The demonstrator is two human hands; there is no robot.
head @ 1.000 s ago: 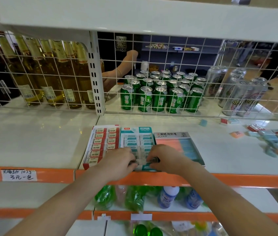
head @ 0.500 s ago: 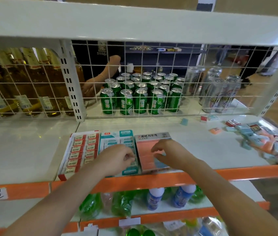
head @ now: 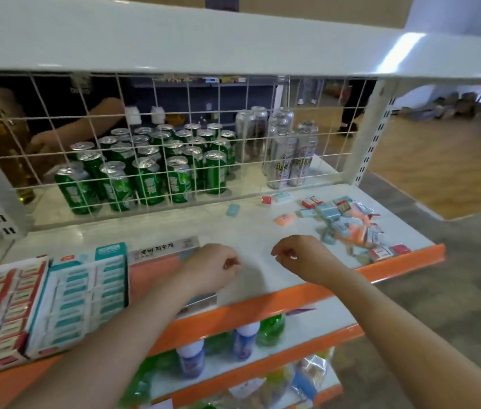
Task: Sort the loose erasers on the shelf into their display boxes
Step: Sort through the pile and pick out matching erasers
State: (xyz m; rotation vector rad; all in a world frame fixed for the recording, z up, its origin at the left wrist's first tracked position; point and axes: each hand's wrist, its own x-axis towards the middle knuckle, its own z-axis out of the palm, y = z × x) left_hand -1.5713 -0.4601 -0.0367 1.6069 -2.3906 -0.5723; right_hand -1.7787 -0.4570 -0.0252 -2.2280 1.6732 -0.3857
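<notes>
Three display boxes sit side by side at the shelf's front left: a red-and-white box (head: 0, 308), a teal box (head: 83, 296) and an orange box (head: 156, 270) with a Korean label. A heap of loose erasers (head: 348, 222) in blue, orange and red wrappers lies at the right end of the shelf. An orange eraser (head: 285, 219) and a blue eraser (head: 232, 209) lie apart from it. My left hand (head: 212, 268) hovers over the orange box's right side, fingers loosely curled, holding nothing. My right hand (head: 304, 258) hangs over bare shelf, left of the heap, fingers loosely curled and empty.
A white wire grid (head: 174, 143) backs the shelf, with green cans (head: 147, 172) and tall silver cans (head: 286, 154) behind it. Another person's arm (head: 86, 128) shows behind the grid. The orange shelf lip (head: 292, 296) runs along the front; bottles stand on the shelf below.
Both hands left the boxes and moved right. My right hand now hangs over bare shelf near the loose heap. The view swung right.
</notes>
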